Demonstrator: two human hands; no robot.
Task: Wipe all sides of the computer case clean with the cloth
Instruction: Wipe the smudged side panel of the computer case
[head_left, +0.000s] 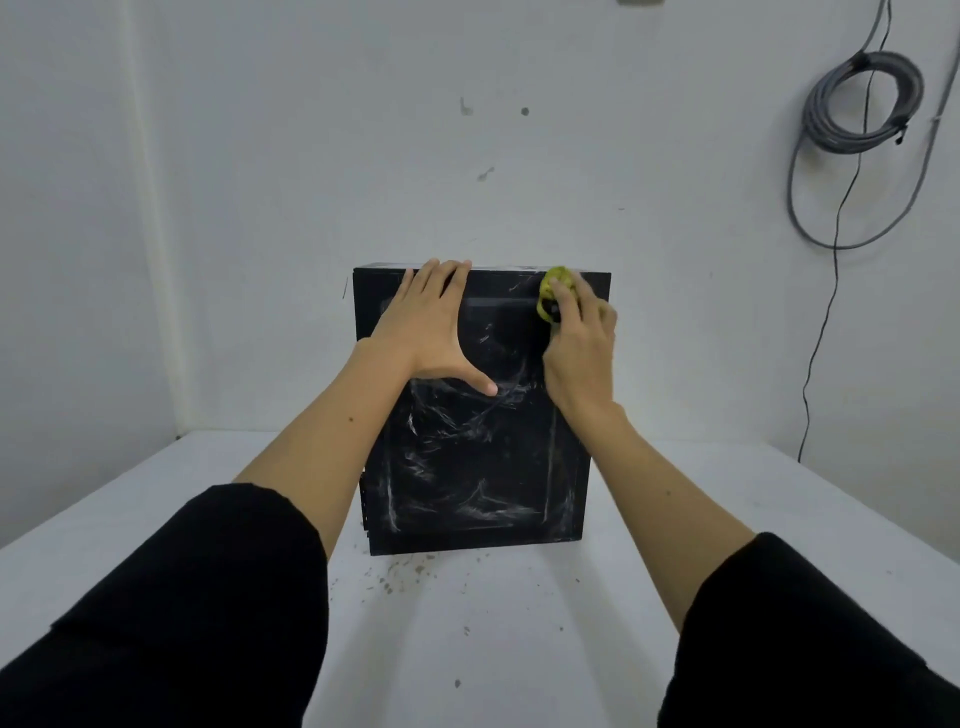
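Wall (311, 156): white, plain, runs behind the surface; meets a second wall at a corner on the left.
Surface (493, 649): white, broad; bare stretches left, right and in front of the case. Far edge meets the wall just behind the case. Right edge runs off diagonally.
Computer case (467, 457): black, stands upright at mid-surface, toward the far edge. Broad side panel faces the person; long axis close to vertical, top leaning slightly toward the viewer. Panel streaked with whitish smears. Narrow sides point left and right.
Cable coil (862, 104): grey, hangs on the wall upper right, well apart from the case; one thin lead drops to the surface's right edge.
Left hand (431, 332): flat on the panel's upper left, fingers straight and reaching the top edge, thumb spread; nothing grasped.
Right hand (579, 343): near the top right corner, fingers curled around the cloth, pressing it to the panel.
Cloth (553, 296): yellow-green, bunched small, at the panel's top edge.
Crumbs (395, 577): dark specks on the surface, just in front of the case's lower left.
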